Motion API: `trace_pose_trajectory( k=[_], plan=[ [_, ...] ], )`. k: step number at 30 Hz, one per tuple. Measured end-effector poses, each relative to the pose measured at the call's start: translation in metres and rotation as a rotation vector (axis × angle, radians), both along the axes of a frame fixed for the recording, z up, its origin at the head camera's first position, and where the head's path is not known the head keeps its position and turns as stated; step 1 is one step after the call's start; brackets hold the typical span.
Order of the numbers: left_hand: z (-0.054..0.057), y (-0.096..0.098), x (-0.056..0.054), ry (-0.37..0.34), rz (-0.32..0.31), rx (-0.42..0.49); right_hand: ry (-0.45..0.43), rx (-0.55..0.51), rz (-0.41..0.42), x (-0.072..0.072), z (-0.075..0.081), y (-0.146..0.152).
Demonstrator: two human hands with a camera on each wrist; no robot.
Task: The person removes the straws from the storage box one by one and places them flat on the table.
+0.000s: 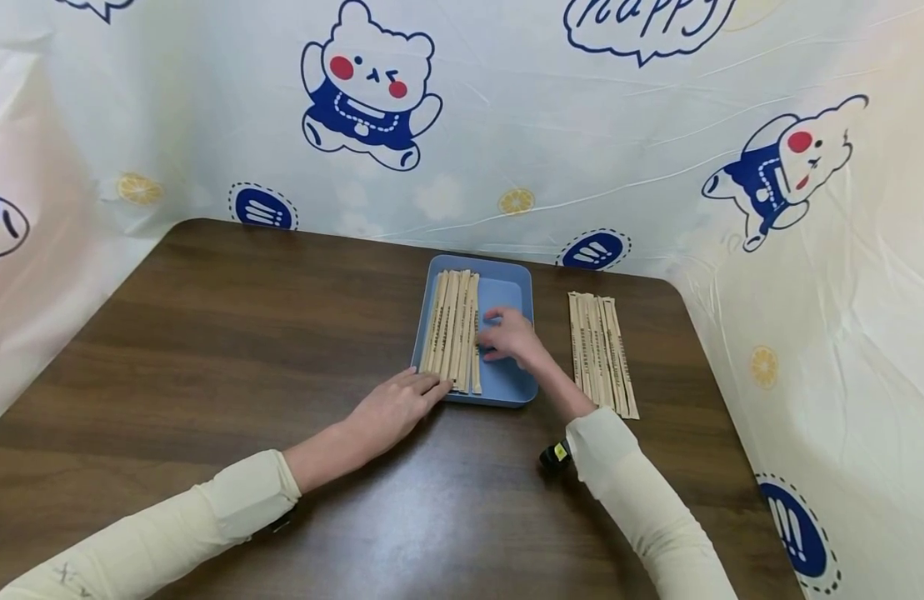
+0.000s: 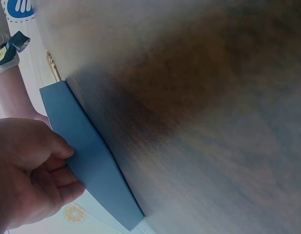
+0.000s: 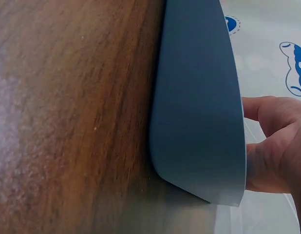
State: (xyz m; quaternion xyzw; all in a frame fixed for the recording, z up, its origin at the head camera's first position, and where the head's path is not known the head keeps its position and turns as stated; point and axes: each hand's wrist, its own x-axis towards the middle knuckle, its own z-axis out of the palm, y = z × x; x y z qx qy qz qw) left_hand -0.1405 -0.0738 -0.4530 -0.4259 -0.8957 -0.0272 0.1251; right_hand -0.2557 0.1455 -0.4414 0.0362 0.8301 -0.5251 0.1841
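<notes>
Slim packets (image 1: 450,329) are lying side by side in the left part of a blue tray (image 1: 511,385) at the frame's centre, while a second row (image 1: 600,354) is lying on the table (image 1: 282,333) at centre right; both are bearing dark print (too small to read). The left hand (image 1: 402,404) is resting its fingers over the tray's lower-left corner; whether they are pinching the rim, I cannot tell. The right hand (image 1: 512,335) is hovering over the tray's right part, fingers bent and loosely spread, gripping nothing that shows, its tips just beside the rightmost packet. At upper right, a bubble (image 1: 649,15) on the cloth (image 1: 491,125) is reading "happy", its top running out of frame.
</notes>
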Motion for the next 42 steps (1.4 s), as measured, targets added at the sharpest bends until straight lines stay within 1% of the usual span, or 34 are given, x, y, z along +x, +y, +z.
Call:
trace_pose_trajectory(
  k=[7, 11, 14, 21, 23, 27, 34, 38, 42],
  plan=[
    [0.003, 0.001, 0.0, -0.008, 0.003, -0.013, 0.031, 0.12, -0.018, -0.003, 0.001, -0.006],
    [0.002, 0.0, 0.0, 0.001, 0.005, -0.018, 0.081, 0.248, 0.019, -0.004, 0.0, -0.009],
    [0.002, 0.0, 0.0, 0.005, 0.005, -0.019, 0.117, 0.324, 0.054, -0.003, 0.0, -0.011],
    [0.001, 0.0, 0.0, -0.013, 0.003, -0.026, 0.124, 0.445, 0.121, -0.002, 0.005, -0.014],
    [0.001, 0.0, 0.0, -0.012, 0.005, -0.026, 0.123, 0.461, 0.137, -0.002, 0.007, -0.014],
    [0.002, -0.001, 0.001, -0.012, 0.005, -0.027, 0.105, 0.455, 0.145, -0.002, 0.007, -0.013],
    [0.003, -0.001, 0.001, -0.038, 0.01, -0.028, 0.085, 0.454, 0.158, -0.001, 0.01, -0.007],
    [0.004, -0.002, 0.002, -0.05, 0.013, -0.03, 0.076, 0.466, 0.165, -0.001, 0.014, -0.002],
    [0.004, -0.002, 0.001, -0.056, 0.01, -0.021, 0.041, 0.466, 0.157, -0.003, 0.021, 0.003]
  ],
)
